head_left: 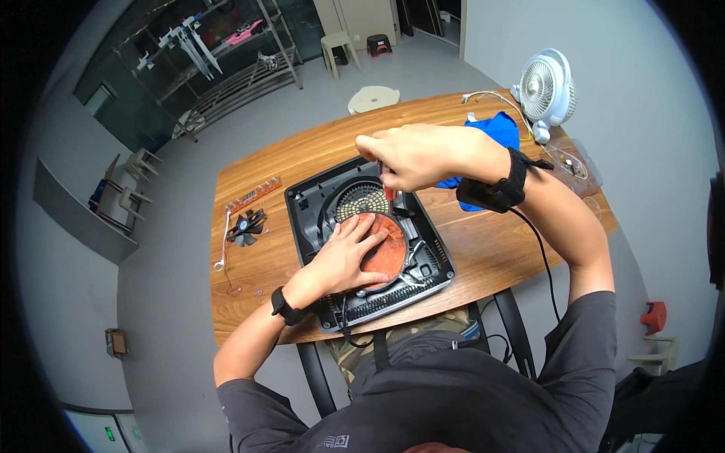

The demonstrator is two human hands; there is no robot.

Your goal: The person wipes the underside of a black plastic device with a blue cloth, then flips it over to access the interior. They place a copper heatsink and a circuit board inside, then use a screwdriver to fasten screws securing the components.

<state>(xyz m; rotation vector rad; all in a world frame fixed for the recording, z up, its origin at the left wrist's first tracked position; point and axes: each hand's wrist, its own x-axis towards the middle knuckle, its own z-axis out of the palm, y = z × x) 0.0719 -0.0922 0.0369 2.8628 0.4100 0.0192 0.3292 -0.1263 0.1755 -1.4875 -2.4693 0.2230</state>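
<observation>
An opened black appliance housing (447,266), which looks like an induction cooker base, lies on the wooden table in front of me. My left hand (340,260) rests with spread fingers on a round orange-red coil disc (391,249) in its near half. Beyond the disc shows a round vent grille (361,201). Over the housing's far right part, my right hand (423,155) is closed around a screwdriver (390,193) with a red part showing below the fist. Its tip is hidden or too small to make out.
Left of the housing lie a small black cooling fan (247,226) with wires and an orange strip of small parts (254,195). A blue cloth (495,132) and a white desk fan (545,87) with cables stand at the right. The wooden table (483,249) has a curved edge.
</observation>
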